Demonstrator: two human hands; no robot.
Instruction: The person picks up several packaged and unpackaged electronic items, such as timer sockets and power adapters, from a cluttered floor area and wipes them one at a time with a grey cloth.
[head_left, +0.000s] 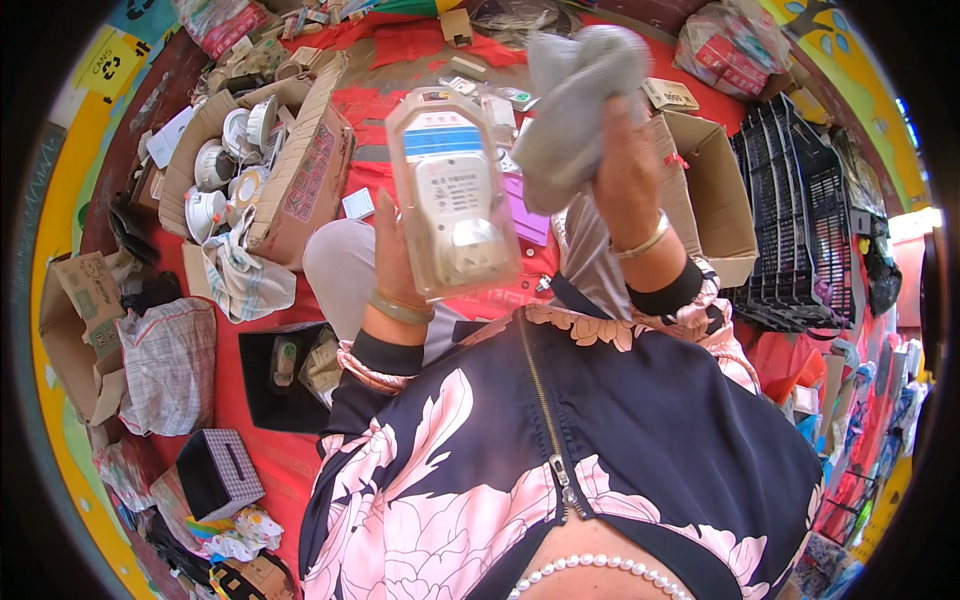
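My left hand (395,262) grips a clear plastic blister pack (452,190) by its left side and holds it upright before me. Its card has a blue stripe, and a pale rounded device shows through the lower part; the exact kind cannot be made out. Off to the right, my right hand (628,180) is closed on a grey cloth (585,115), raised and smeared by motion. The cloth is apart from the pack. Beneath the hands, a purple flat piece (528,212) and several small packages lie on the red ground cover, partly hidden by the pack.
At left stands a cardboard box (325,165) of white round fixtures, a striped cloth (245,275) hanging at its corner. A black bin (262,385) and a checked woven bag (170,365) are nearer. An open carton (725,190) and a black plastic crate (800,220) stand right.
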